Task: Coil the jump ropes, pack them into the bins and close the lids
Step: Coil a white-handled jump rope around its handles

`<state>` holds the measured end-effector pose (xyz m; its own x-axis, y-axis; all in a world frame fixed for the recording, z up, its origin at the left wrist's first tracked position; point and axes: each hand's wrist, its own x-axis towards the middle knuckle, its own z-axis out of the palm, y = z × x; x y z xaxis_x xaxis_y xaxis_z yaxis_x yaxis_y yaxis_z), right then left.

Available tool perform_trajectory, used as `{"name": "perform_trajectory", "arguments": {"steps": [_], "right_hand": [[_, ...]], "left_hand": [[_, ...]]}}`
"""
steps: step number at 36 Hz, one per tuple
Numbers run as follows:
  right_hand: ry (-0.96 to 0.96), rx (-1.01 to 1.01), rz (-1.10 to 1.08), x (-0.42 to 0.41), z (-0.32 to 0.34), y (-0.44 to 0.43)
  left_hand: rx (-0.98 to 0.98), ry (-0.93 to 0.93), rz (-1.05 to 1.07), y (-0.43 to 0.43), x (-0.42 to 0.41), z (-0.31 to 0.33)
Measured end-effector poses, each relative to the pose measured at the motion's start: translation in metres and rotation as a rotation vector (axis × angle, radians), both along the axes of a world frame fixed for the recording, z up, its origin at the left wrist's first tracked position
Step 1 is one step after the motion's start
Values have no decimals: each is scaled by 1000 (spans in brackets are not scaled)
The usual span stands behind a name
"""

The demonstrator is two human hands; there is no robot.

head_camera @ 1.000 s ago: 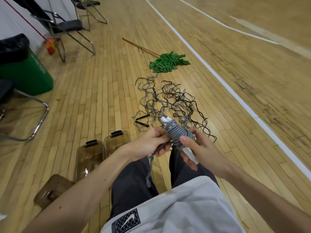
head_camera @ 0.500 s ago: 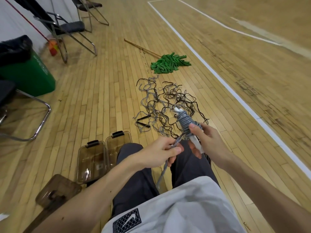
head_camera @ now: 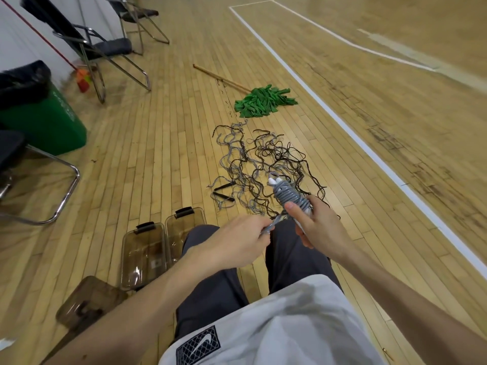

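White shirt cloth and dark trousers fill the bottom of the frame (the person is seated). Just above them, at lower centre, the left hand pinches the loose tail of a grey jump rope between thumb and curled fingers. The right hand, just beside it, is wrapped round the lower end of that rope's bundle, with the forefinger laid along the coils. The cord is wound tightly round its pale handles, which poke out at the top. Only a short tail is unwound, so I judge this coil nearly finished.

At lower left, two brown see-through bins stand side by side on the wooden floor. No rope shows in either. One brown lid lies apart from them, nearer the corner. Whether either bin wears a lid I cannot tell.

Further up, at centre, loose ropes sprawl in a tangle of grey and dark cords. Their number cannot be counted, and one pair of black handles shows at the tangle's left edge. So one rope is almost coiled. The packing, the closing and the rest of the coiling all appear to remain.

Beyond lies one green mop. At far left are one green trash can and three chairs.
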<state>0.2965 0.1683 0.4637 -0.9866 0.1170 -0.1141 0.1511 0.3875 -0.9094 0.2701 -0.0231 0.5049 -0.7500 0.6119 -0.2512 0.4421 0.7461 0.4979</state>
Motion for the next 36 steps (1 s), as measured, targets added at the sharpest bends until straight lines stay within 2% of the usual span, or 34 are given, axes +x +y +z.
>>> {"name": "perform_trajectory", "arguments": {"steps": [7,11,15,19,22,29,32,34,36], "right_hand": [[2,495,164,3,14,-3],[-101,577,262,3,27,-8],[-116,629,381,9,39,-12],[-57,741,448,16,43,-15],[47,785,489,19,40,-16],[111,736,588,26,42,-17],[131,645,664,31,44,-16],[93,467,710,33,49,-14],[15,137,735,36,54,-14]], "left_hand": [[-242,397,-301,-1,-9,39],[-280,597,-441,-3,-14,47],[-342,677,-510,0,-16,51],[-173,770,-582,2,-16,60],[-138,803,-596,0,-19,61],[-51,707,-569,-8,-29,65],[-146,629,-499,-8,-31,73],[-171,488,-409,-10,-33,73],[1,269,-305,-13,-35,72]]}}
